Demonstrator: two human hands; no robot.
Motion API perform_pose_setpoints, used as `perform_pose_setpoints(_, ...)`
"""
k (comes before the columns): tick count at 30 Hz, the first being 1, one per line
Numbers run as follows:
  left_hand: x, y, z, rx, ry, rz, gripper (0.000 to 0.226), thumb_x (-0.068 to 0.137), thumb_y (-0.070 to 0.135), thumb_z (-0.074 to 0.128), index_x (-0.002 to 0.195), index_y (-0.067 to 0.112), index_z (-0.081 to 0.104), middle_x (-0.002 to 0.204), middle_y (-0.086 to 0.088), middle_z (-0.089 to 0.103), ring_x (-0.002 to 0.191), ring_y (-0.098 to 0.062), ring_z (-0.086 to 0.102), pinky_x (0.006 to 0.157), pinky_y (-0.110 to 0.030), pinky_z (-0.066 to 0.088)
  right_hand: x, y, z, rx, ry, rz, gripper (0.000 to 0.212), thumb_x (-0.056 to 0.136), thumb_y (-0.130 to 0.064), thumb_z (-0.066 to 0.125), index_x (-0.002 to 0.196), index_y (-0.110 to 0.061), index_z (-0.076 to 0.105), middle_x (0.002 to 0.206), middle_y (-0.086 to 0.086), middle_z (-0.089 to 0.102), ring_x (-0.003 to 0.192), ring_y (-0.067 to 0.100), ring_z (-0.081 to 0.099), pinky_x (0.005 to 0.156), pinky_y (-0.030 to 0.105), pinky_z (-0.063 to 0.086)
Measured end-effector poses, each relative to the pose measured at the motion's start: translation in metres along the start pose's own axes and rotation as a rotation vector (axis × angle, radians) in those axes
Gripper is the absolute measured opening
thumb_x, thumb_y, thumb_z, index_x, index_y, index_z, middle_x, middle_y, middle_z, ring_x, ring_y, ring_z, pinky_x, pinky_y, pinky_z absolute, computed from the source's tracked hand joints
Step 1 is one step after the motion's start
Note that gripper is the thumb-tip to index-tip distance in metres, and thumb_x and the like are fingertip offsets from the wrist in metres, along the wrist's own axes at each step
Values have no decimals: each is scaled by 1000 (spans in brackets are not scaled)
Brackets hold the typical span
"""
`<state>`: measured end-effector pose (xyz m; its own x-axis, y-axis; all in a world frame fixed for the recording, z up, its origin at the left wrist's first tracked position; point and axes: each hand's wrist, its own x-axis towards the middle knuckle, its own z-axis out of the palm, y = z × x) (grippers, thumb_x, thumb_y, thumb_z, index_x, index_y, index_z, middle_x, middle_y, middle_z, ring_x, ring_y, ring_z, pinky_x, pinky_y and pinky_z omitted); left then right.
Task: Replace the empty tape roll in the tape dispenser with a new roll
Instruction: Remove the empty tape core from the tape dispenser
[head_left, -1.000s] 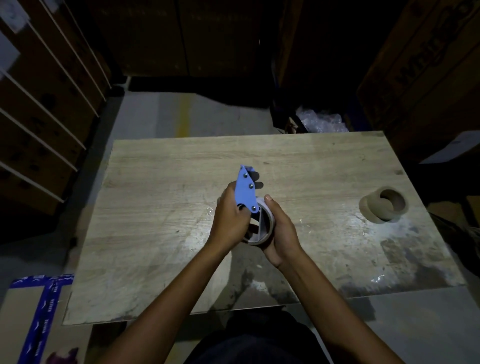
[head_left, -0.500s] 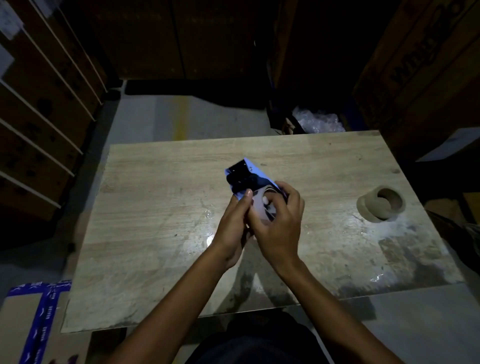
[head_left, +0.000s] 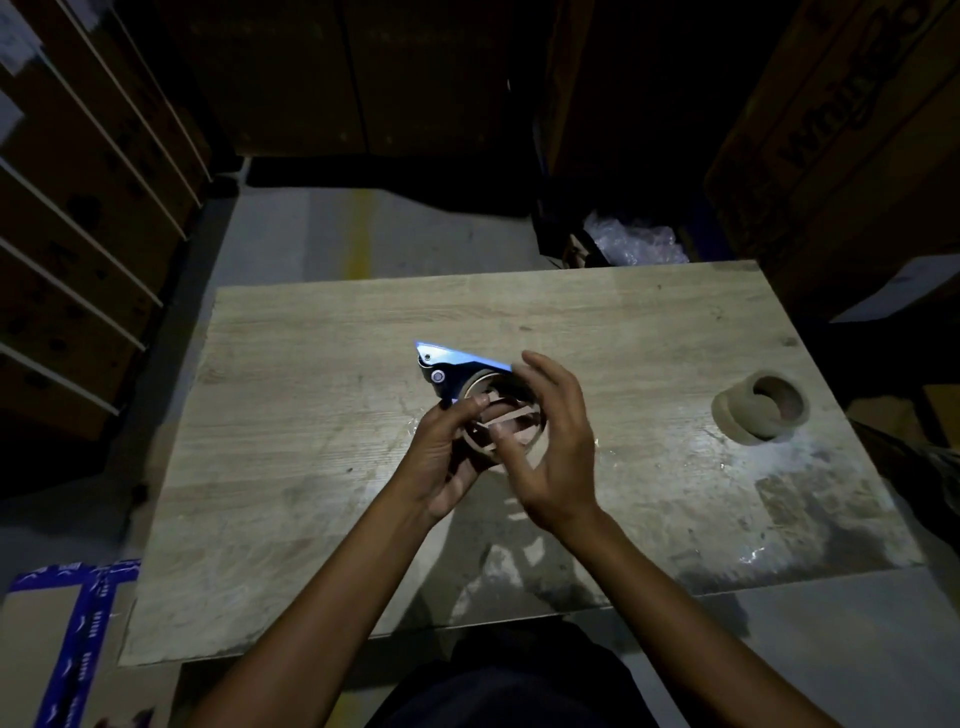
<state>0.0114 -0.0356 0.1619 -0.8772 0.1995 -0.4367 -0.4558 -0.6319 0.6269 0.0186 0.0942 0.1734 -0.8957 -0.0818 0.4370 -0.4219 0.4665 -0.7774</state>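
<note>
- The tape dispenser (head_left: 457, 371), blue with a dark body, is held above the middle of the wooden table (head_left: 311, 415), tilted so that its round hub faces the person.
- A thin cardboard ring (head_left: 501, 421) sits on that hub; it looks like the empty core, though the dim light makes it hard to say whether any tape is left on it.
- The left hand (head_left: 447, 457) is closed on the lower part of the dispenser, with a fingertip laid on the ring's edge.
- The right hand (head_left: 558, 441) is open, fingers spread and curved around the right side of the ring; whether its fingertips touch the ring cannot be told.
- The step in hand appears to be pulling the core off the hub.
- To do it well, the left hand should hold the dispenser steady while the right pinches the ring on two opposite sides and draws it straight along the hub's axis, since a crooked pull would likely jam or crush the thin cardboard.
- Fingers are best kept away from the blue front end, where a cutting blade probably sits.
- The new roll (head_left: 761, 413) lies well apart on the right of the table, within reach of the right hand.
</note>
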Motion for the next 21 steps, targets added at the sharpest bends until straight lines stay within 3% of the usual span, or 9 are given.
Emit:
perform_pose_setpoints(2, 1, 4, -3, 60, 8, 2, 36, 84, 13, 65, 119, 5, 65, 116, -23, 71, 106, -38, 70, 89, -49, 57, 5, 7, -2, 160, 38, 113, 42, 90, -29, 56, 124, -5, 61, 126, 8, 61, 120, 16, 58, 96, 41, 50)
perform_pose_setpoints(7, 2, 14, -8, 229, -45, -36, 45, 89, 17, 60, 132, 3, 58, 125, -25, 67, 113, -44, 66, 95, -47, 53, 17, 18, -2, 206, -12, 331, 30, 97, -28, 51, 114, -12, 71, 103, -2, 74, 96, 8, 69, 84, 38, 57)
perform_pose_setpoints(14, 5, 28, -18, 262, -192, -102, 44, 90, 9, 55, 134, 7, 54, 130, -21, 65, 115, -39, 66, 101, -53, 48, 24, 17, 4, 421, -69, 439, 29, 102, -21, 44, 108, -14, 72, 100, 0, 75, 95, 14, 70, 83, 26, 52)
perform_pose_setpoints(16, 5, 31, -20, 255, -248, -119, 43, 90, 4, 53, 132, 7, 54, 129, -19, 66, 114, -37, 66, 101, -53, 48, 27, 15, 3, 492, -74, 483, 29, 103, -15, 44, 104, -18, 73, 95, -2, 75, 92, 12, 70, 76, 22, 52)
perform_pose_setpoints(21, 5, 40, -21, 231, -310, -165, 37, 91, -10, 39, 118, 6, 59, 107, -11, 76, 96, -26, 74, 79, -37, 60, 32, 12, 1, 544, -124, 554, 30, 103, -13, 43, 107, -16, 72, 95, -5, 76, 91, 10, 71, 70, 19, 51)
